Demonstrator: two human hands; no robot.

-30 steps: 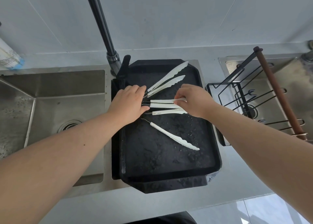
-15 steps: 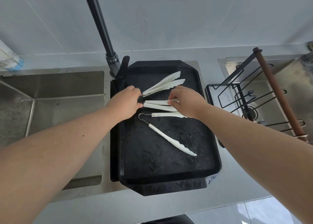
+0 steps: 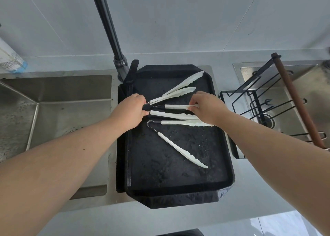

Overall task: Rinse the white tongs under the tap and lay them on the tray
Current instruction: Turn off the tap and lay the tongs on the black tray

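Three pairs of white tongs lie on the wet black tray (image 3: 178, 182). The far tongs (image 3: 176, 91) point up and right. The middle tongs (image 3: 171, 111) lie across the tray. My left hand (image 3: 133, 111) pinches the wire hinge ends of the far and middle tongs at the tray's left side. My right hand (image 3: 207, 107) grips the upper arm of the middle tongs near its tip. The near tongs (image 3: 178, 146) lie spread wide, untouched. The dark tap (image 3: 110, 32) rises behind the tray's left corner, with no water running.
A steel sink basin (image 3: 53, 111) lies left of the tray. A black wire rack (image 3: 264, 107) with a brown bar stands to the right over a second basin. A bottle (image 3: 9, 57) sits at the far left by the wall.
Both hands have shifted on the middle tongs; their arms now lie slightly further apart. The far tongs' arms have closed together. The camera view has tilted a little.
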